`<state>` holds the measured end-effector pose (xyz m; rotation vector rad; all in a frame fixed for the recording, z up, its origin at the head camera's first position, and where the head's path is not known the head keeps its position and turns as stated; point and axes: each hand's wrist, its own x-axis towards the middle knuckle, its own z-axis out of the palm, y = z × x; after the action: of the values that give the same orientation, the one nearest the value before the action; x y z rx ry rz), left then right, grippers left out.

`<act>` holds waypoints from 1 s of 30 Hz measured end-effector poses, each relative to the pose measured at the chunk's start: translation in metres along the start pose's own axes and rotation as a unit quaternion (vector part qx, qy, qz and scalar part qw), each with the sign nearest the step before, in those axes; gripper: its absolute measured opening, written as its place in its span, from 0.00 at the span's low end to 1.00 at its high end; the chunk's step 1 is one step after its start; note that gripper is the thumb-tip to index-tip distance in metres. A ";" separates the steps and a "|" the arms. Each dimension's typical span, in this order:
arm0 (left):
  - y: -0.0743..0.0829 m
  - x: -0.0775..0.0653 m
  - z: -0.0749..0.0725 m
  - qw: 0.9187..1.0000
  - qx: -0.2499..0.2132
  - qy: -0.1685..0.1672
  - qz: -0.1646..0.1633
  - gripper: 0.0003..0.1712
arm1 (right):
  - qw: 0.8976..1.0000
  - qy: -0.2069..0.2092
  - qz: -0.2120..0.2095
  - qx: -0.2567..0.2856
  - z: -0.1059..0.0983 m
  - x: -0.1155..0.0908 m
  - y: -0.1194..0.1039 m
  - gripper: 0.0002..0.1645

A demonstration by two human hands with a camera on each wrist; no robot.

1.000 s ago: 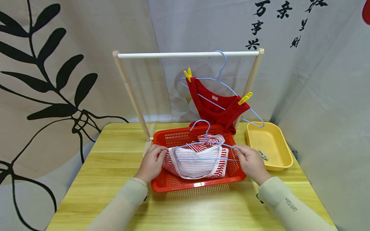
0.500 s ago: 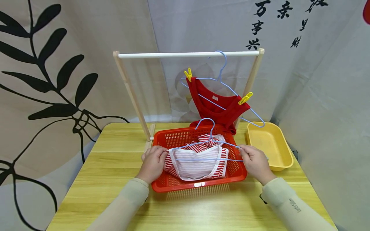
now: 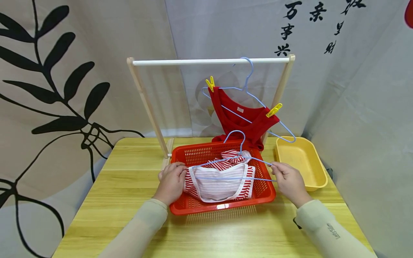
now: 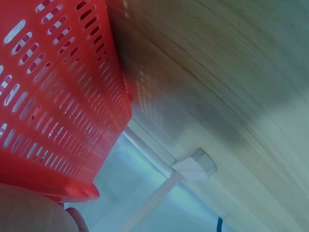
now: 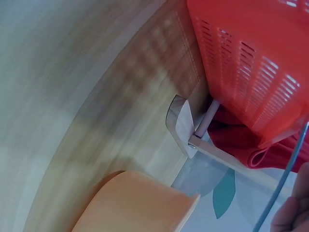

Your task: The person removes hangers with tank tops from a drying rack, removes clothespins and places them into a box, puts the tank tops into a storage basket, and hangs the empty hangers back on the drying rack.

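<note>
- The right hand (image 3: 292, 182) pinches the right end of a blue hanger (image 3: 232, 178), beyond the basket's right rim; the right wrist view shows fingertips at the wire.
- The left hand (image 3: 171, 182), fingers bent, grips the left edge of a striped garment (image 3: 219, 186) at the basket's left rim; whether it also holds the hanger's left end cannot be told.
- The hanger crosses the striped garment, its hook towards the far side.
- This red and white garment lies bunched in a red basket (image 3: 196, 210) with slotted walls, on a wooden table (image 3: 226, 236).
- Just beyond the basket, a red garment (image 3: 235, 122) hangs slanted from a second blue hanger (image 3: 246, 82), fastened by two yellow pegs (image 3: 274, 110).
- That hanger hooks over the white bar (image 3: 187, 62) of a wooden rack.
- Right of the basket sits a yellow tray (image 3: 297, 161).
- Behind stands pale cloth (image 3: 151, 28) printed with dark leaves.
</note>
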<state>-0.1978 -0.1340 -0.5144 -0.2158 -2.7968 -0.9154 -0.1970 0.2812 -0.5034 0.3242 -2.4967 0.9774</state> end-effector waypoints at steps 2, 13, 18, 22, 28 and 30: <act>0.001 0.000 0.000 1.000 0.003 0.000 -0.001 0.12 | 1.000 0.000 0.003 -0.002 -0.001 0.000 0.001 0.10; 0.001 0.001 0.000 1.000 0.017 -0.010 -0.010 0.14 | 1.000 0.005 0.009 -0.006 -0.006 -0.002 0.004 0.10; 0.001 0.001 0.000 1.000 0.015 -0.012 -0.011 0.14 | 1.000 0.011 0.012 -0.012 -0.007 -0.001 0.006 0.10; 0.001 0.002 0.000 1.000 0.017 -0.011 -0.009 0.14 | 1.000 0.013 0.017 -0.008 -0.007 -0.001 0.007 0.10; 0.000 0.002 0.001 1.000 0.024 -0.014 -0.007 0.15 | 0.999 0.017 0.026 -0.009 -0.008 -0.001 0.009 0.11; 0.000 0.002 0.001 1.000 0.027 -0.013 -0.007 0.15 | 0.999 0.019 0.028 -0.010 -0.009 -0.001 0.009 0.11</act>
<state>-0.2002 -0.1331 -0.5147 -0.2031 -2.8466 -0.8445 -0.1970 0.2939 -0.5033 0.2281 -2.4927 0.9709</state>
